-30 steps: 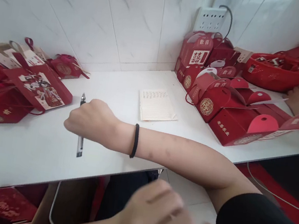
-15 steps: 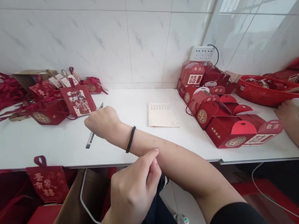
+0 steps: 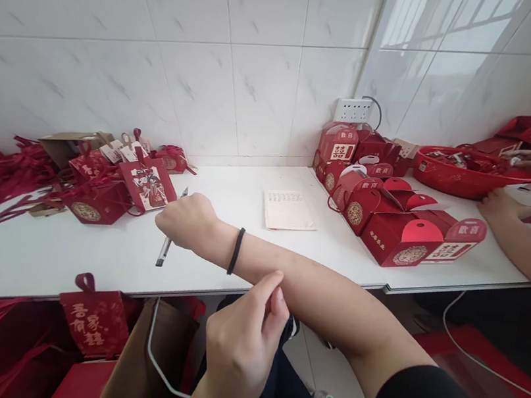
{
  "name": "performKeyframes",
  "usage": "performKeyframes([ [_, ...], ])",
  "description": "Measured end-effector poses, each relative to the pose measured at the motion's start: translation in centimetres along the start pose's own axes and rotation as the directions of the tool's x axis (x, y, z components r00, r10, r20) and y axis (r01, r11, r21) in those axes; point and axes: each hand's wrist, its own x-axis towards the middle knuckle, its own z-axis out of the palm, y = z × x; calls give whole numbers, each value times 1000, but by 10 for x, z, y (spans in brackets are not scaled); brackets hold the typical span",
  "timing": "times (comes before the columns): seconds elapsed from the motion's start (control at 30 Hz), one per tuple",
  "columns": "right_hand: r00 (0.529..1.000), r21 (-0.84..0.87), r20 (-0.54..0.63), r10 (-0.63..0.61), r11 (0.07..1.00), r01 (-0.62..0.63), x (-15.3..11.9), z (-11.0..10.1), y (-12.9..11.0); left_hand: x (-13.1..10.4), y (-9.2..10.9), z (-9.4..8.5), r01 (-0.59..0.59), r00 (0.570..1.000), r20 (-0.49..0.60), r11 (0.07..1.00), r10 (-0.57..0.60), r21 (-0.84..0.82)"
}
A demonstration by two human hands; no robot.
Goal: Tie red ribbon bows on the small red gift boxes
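Note:
My right arm reaches across from the lower right, a black band [image 3: 236,251] round its wrist. At its end my right hand [image 3: 187,219] is a closed fist over the white table [image 3: 215,271]. A clear pen [image 3: 164,252] with a dark end sticks out above and below this fist; the fingers round it are hidden. My left hand [image 3: 245,336] is closed, thumb near the curled index finger, its fingertip touching my right forearm. Nothing shows between its fingers. Just beyond the right hand is a red gift box with a picture card [image 3: 147,187].
A small paper pad [image 3: 288,212] lies mid-table. Red gift boxes [image 3: 397,235] stand at the right, a red basin [image 3: 467,183] of small packets behind them. A co-worker's hands [image 3: 498,206] are at the basin. Red ribbons [image 3: 20,172] lie left. Below stands a cardboard box [image 3: 147,354].
The view has shifted slightly. My two hands keep the same pose, left fingertip on the right forearm. One of the co-worker's hands has risen over the basin, holding something small.

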Motion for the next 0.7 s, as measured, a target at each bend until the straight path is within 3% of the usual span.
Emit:
performKeyframes([
  [0.27,1000,-5,-9,-10,1000,10,-4,-2,-1,-6,2,2,-19,1000,14,998,20,-64],
  [0.53,1000,1,-14,-14,1000,14,-4,0,2,-8,2,7,31,999,-11,995,-32,-93],
  [0.7,1000,6,-6,-14,1000,14,-5,-1,2,-8,3,6,-18,1000,-8,993,17,-116],
])
